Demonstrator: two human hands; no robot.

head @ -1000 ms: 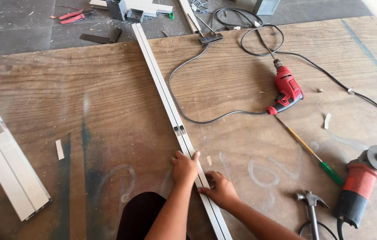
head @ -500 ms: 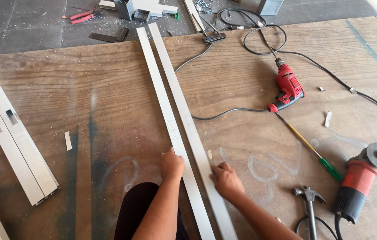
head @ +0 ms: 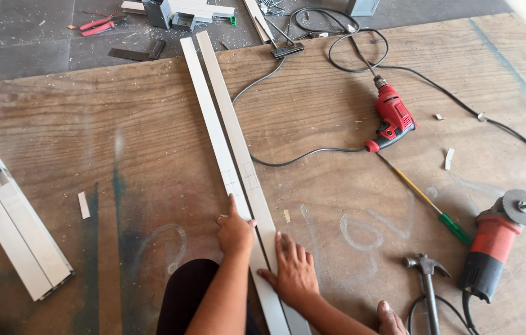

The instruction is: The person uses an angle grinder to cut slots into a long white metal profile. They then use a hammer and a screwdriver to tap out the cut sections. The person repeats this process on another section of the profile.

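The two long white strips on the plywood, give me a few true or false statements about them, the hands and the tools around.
1. Both hands rest on the two long white strips. True: the left hand and the right hand lie flat on them.
2. The red drill is held in the right hand. False: it lies on the plywood sheet, right of the strips, untouched.
3. A hammer lies near the angle grinder. True.
4. The screwdriver has a red handle. False: its handle is green, with a yellow shaft.
5. The strips lie crossed over each other. False: they lie side by side, lengthwise.
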